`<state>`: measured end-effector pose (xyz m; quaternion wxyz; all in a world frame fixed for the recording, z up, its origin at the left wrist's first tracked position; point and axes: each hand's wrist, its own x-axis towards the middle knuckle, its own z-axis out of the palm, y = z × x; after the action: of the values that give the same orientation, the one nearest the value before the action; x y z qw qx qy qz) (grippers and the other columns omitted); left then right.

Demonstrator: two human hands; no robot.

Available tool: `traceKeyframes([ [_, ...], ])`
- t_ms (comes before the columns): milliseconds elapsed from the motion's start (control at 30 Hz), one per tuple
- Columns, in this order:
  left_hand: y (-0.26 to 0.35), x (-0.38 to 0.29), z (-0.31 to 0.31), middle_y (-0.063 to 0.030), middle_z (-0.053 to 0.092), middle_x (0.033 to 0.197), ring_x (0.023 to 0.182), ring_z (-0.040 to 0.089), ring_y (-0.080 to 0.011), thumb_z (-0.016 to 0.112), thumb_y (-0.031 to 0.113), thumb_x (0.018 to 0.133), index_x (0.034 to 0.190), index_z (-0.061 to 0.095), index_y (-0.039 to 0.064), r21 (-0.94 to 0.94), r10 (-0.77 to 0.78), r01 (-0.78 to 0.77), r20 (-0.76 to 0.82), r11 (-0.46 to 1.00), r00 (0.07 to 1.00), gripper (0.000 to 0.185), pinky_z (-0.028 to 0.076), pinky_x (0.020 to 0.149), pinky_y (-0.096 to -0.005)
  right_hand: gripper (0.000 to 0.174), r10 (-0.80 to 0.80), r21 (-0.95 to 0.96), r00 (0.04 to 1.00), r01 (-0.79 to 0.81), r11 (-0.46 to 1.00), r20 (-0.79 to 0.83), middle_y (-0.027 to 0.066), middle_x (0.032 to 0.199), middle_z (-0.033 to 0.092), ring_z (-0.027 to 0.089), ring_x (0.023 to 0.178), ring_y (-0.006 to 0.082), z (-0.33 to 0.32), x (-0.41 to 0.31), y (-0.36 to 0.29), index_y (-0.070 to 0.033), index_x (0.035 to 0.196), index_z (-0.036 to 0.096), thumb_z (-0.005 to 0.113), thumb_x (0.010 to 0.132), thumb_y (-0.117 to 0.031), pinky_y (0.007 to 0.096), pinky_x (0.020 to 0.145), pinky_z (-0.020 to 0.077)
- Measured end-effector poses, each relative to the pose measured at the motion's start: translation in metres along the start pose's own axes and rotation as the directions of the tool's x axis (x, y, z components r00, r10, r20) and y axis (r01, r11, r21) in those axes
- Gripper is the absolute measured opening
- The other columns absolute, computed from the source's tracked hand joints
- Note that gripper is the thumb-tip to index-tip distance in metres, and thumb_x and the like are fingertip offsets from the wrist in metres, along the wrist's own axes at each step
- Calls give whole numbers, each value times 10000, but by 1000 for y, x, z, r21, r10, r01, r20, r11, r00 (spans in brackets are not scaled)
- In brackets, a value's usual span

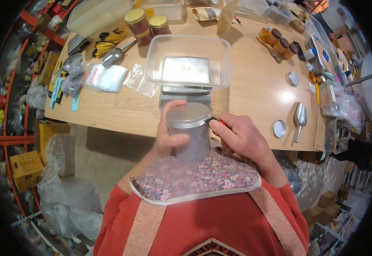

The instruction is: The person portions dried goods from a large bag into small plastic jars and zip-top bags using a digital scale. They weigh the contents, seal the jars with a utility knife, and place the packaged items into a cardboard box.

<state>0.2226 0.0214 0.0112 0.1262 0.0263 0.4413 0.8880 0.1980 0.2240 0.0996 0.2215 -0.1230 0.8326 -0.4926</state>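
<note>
My left hand [170, 131] wraps around a clear jar [190, 147] that has a silver metal lid [188, 114], held upright before my apron. In my right hand [238, 131] is a slim black and red tool [211, 120], its black end touching or close to the rim of the lid; whether it is a pen or a small knife I cannot tell. Just beyond the jar stands a grey bench scale [186, 98], with a clear plastic tub [228, 65] on it.
Left on the wooden table [131, 112] lie plastic bags [109, 78], a metal scoop [112, 57], yellow-black gloves [107, 43] and gold-lidded jars [137, 22]. At the right are another scoop [301, 114], metal lids [279, 128] and brown-lidded jars [274, 36].
</note>
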Motion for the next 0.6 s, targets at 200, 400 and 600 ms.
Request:
traceKeyframes([
  [200,2,2,13,-148,526,1166,1067,528,-247,706,249,530,1264,362,46,77,-96,104,-95,992,991,836,411,959,-361,335,23,44,1000,-23,999,2,215,697,555,557,644,371,1,0,11,31,764,553,539,877,-284,402,577,425],
  [400,4,7,14,-133,525,1167,1073,522,-243,713,233,527,1264,374,63,74,-180,187,-84,980,980,828,407,957,-361,324,0,-36,1000,-1,999,-25,210,686,567,569,629,354,-1,3,17,19,773,570,554,869,-289,400,566,430],
  [600,2,12,6,-101,479,1186,1113,468,-211,738,69,602,1283,344,77,49,-212,212,2,976,977,787,364,962,-352,288,-130,-88,989,123,989,-76,160,601,532,544,557,288,1,6,29,7,784,606,611,836,-276,352,528,424],
])
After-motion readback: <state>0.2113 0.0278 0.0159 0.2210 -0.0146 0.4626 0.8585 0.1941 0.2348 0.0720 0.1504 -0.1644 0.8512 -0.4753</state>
